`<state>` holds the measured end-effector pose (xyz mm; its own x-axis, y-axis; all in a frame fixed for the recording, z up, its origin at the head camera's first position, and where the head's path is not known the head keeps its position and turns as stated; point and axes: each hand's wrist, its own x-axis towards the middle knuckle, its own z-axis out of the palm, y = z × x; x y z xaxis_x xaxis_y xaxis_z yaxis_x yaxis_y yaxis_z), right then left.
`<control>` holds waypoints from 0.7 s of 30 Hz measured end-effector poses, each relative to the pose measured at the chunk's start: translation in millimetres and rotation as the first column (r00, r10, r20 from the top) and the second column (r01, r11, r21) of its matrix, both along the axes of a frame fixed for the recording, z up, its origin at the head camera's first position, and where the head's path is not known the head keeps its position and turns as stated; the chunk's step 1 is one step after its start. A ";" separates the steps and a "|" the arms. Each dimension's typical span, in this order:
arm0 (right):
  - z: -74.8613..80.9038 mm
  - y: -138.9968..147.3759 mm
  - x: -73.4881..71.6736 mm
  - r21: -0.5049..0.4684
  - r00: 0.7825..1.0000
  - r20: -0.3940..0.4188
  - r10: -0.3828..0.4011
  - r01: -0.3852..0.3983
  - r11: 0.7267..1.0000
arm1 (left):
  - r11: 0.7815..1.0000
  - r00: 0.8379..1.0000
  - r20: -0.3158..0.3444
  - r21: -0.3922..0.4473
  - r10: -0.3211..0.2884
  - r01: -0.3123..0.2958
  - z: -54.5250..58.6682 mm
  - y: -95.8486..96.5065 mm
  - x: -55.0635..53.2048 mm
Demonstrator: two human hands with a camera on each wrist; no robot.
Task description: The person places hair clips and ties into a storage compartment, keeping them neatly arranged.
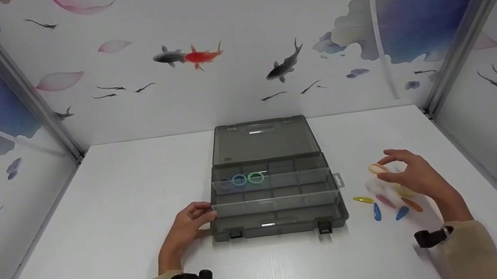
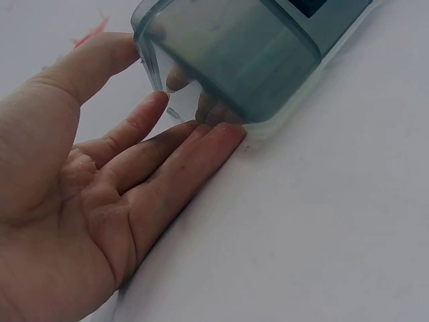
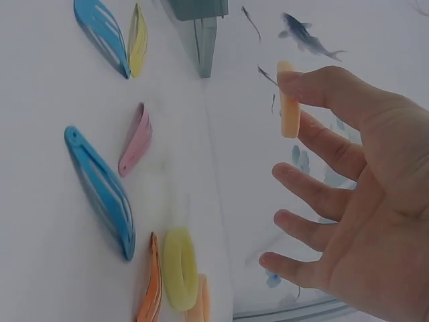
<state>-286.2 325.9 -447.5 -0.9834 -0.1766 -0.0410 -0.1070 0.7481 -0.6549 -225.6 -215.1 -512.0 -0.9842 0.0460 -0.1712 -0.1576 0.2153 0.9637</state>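
My right hand [image 1: 419, 177] pinches a light orange hair tie [image 3: 289, 114] between thumb and forefinger, above the table; the other fingers are spread. At its left side, the grey see-through compartment box [image 1: 279, 229] is touched by my left hand [image 1: 186, 227], thumb at the upper edge and nearly straight fingers against the wall. The box stands with its lid [image 1: 264, 142] raised. A blue hair tie [image 1: 233, 181] and a green hair tie [image 1: 249, 178] lie in the back row, beside a faint dark ring. Below the right hand lies a yellow hair tie [image 3: 169, 268].
Snap hair clips lie right of the box: a yellow clip [image 1: 363, 200], blue clips [image 1: 377, 212], a pink clip [image 3: 136, 139] and an orange clip [image 1: 412, 205]. The box's front latch [image 1: 325, 227] hangs down. Printed panels [image 1: 243, 97] enclose the white table [image 1: 266, 276].
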 end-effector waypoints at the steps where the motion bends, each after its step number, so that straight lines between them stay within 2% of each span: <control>1: 1.0 -1.8 -0.1 -0.002 1.000 -0.011 0.003 -0.003 1.000 | 1.000 1.000 0.002 0.001 -0.002 0.002 -0.7 -0.1 -0.2; 11: 11.2 -31.3 -4.8 -0.005 0.997 -0.073 0.020 -0.020 1.000 | 1.000 1.000 0.005 0.015 0.011 -0.012 -3.5 0.8 -2.1; 18: 24.3 -58.1 -10.0 -0.022 0.982 -0.166 0.090 -0.095 0.995 | 0.999 1.000 0.012 0.050 -0.003 0.002 -2.6 0.2 -1.7; 21: 31.1 -69.4 -12.3 -0.014 0.980 -0.168 0.105 -0.109 0.994 | 0.999 1.000 0.015 0.043 -0.001 0.000 -3.3 0.5 -2.4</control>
